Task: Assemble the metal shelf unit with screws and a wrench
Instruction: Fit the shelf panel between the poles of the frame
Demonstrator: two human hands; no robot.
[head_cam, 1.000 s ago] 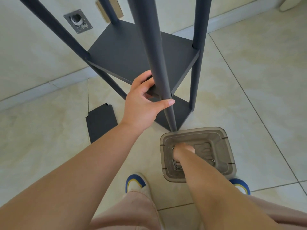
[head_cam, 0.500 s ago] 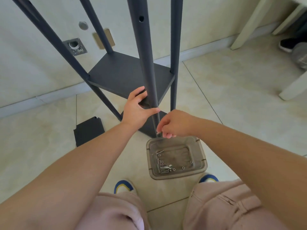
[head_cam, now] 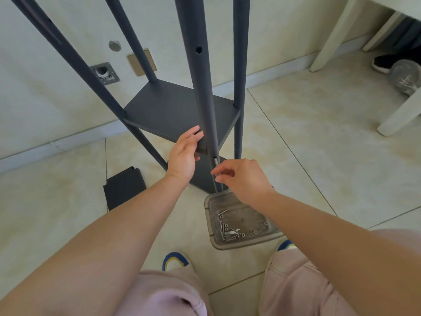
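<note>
While left hand (head_cam: 182, 156) steadies shelf (head_cam: 173, 110), screw (head_cam: 215, 161) sits above right grip (head_cam: 239, 179).

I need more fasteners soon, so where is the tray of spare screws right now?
In the head view the clear tray sits on the floor tiles at lower centre-right, just in front of the shelf's near post, under the right hand and beside the person's right shoe.

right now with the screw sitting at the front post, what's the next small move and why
Probably twist the screw further into the front post with the right hand. Its fingertips sit at the screw, which sticks out of the post at shelf level, while the left hand steadies the shelf panel there.
</note>
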